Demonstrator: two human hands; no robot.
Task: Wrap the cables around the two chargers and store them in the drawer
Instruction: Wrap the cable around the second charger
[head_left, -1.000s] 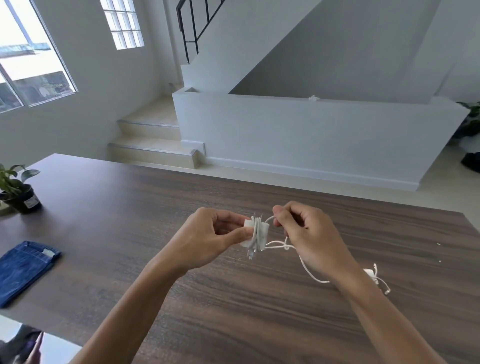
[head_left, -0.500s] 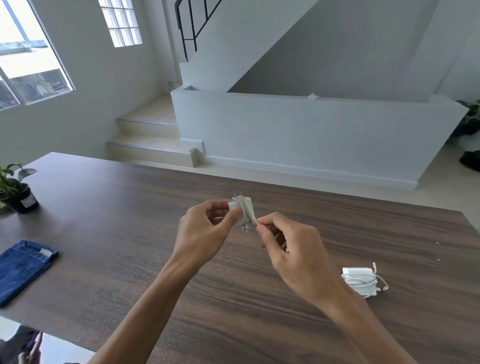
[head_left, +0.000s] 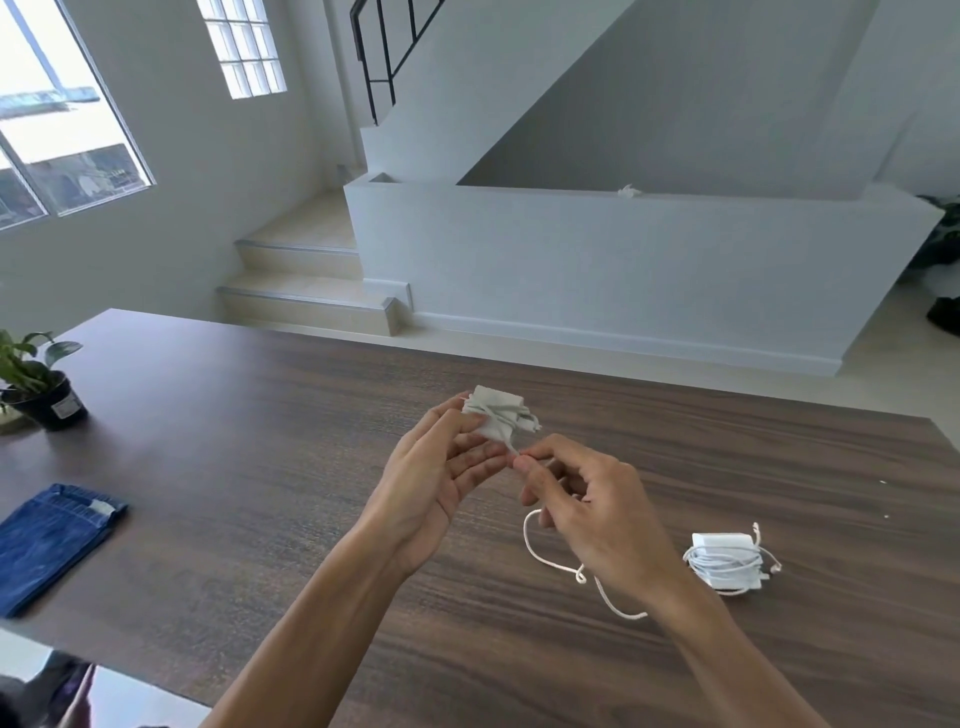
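Note:
My left hand (head_left: 441, 478) holds a small white charger (head_left: 496, 415) above the dark wooden table (head_left: 260, 467), several turns of its white cable wound round it. Just below the charger my right hand (head_left: 587, 509) pinches that cable between thumb and forefinger. The loose cable tail (head_left: 561, 566) loops down under my right hand onto the table. A second white charger (head_left: 727, 561), its cable wrapped round it, lies on the table to the right of my right wrist. No drawer is in view.
Folded blue jeans (head_left: 52, 535) lie near the table's left edge. A small potted plant (head_left: 39, 387) stands at the far left. Beyond the table's far edge are steps and a white stair wall (head_left: 623, 270).
The charger has turned and risen slightly in my left hand. My right hand has slid down the cable, and a slack loop of cable now lies on the table.

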